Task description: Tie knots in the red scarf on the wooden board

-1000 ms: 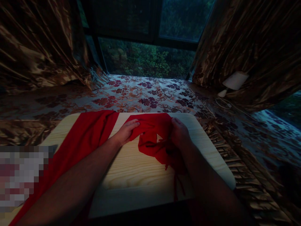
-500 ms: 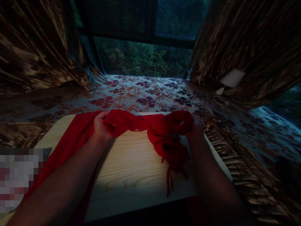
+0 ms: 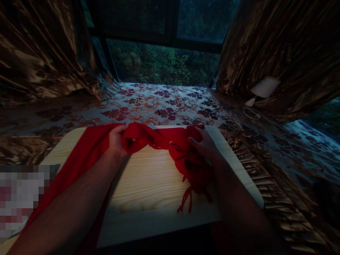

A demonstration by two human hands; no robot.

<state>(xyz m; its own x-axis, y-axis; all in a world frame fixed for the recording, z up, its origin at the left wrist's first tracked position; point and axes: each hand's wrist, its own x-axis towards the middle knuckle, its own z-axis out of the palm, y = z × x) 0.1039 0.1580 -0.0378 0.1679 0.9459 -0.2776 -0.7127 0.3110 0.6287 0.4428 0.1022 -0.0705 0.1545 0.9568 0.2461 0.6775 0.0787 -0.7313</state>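
A red fringed scarf (image 3: 159, 140) lies across a light wooden board (image 3: 148, 184). Its long end trails off to the lower left, and its tassels hang near the board's middle right. My left hand (image 3: 117, 140) is closed round a bunched fold of the scarf near the board's far edge. My right hand (image 3: 203, 143) rests on the crumpled part of the scarf further right, fingers bent and pinching the cloth. Between the two hands the scarf runs as a twisted band.
The board rests on a floral-patterned fabric surface (image 3: 164, 102) under a window (image 3: 164, 63) with greenery outside. Shiny brown curtains (image 3: 39, 53) hang on both sides. A white lamp (image 3: 262, 90) with a cord lies at the right. A blurred patch covers the lower left.
Both hands first pulled apart and lifted the scarf into a stretched band. Since then my right hand has come back inward and down onto the crumpled cloth; the tassels shifted left.
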